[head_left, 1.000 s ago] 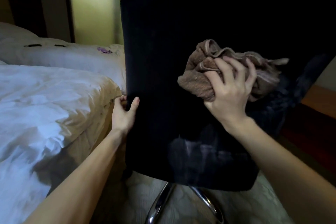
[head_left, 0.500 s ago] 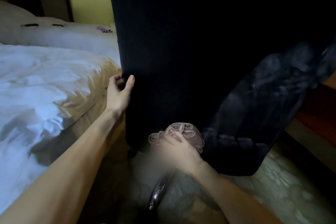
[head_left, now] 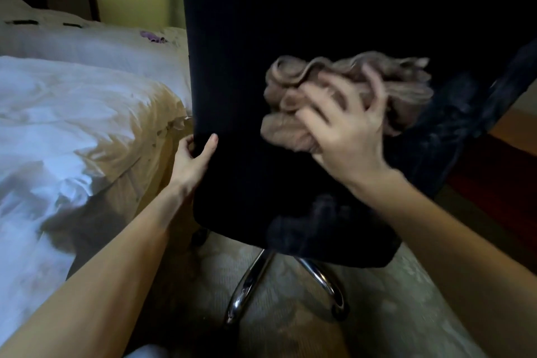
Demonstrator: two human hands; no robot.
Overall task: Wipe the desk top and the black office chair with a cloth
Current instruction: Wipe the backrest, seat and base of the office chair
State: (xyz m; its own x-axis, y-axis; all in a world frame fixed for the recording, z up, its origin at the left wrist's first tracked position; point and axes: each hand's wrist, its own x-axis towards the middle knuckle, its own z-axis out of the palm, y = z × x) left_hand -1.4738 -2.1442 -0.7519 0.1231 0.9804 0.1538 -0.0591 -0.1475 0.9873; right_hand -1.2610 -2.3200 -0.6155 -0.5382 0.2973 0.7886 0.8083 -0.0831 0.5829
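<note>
The back of the black office chair (head_left: 290,38) fills the middle and top of the head view. My left hand (head_left: 193,158) grips its left edge, thumb on the back face and fingers curled round the side. My right hand (head_left: 345,131) holds a bunched brown cloth (head_left: 296,102) and presses it against the backrest, right of centre. The hand and cloth are motion-blurred. Dull wiped streaks (head_left: 453,113) show on the right and lower parts of the backrest. The desk top is out of sight.
A bed with white bedding (head_left: 64,125) and a tan skirt stands close on the left, almost touching the chair. Chrome chair legs (head_left: 250,285) spread over pale patterned carpet (head_left: 377,314) below. A wooden surface (head_left: 511,131) shows at the right edge.
My right hand with the cloth went down to the backrest's lower edge, then came back up to mid-height. My left hand has stayed on the chair's left edge.
</note>
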